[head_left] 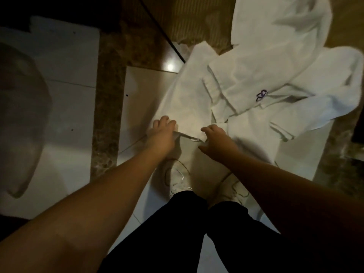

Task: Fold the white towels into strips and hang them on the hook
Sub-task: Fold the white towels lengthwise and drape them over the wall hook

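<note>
Both grips clamped on the towel's (183, 101) near hem — left hand (162, 133) at 9, right hand (213, 138) at 3. Towel on floor, long axis toward 12–1 — hands equally near.
</note>
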